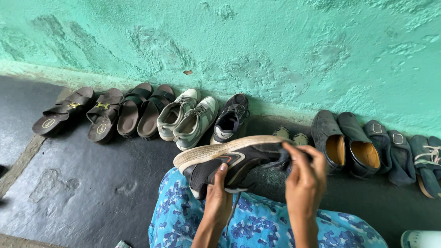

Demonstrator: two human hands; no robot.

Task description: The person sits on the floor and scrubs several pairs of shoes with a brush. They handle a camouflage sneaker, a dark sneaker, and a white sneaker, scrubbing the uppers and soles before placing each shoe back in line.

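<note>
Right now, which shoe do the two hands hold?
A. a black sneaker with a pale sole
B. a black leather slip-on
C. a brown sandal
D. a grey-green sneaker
A: the left hand and right hand grip the black sneaker, its pale sole turned up.

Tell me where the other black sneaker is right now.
In the head view, the lone black sneaker stands by the green wall, right of the grey-white sneakers, beyond the one held in both hands.

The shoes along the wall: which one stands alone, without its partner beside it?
The black sneaker, right of the grey-white pair. Its apparent match is held in both hands.
</note>
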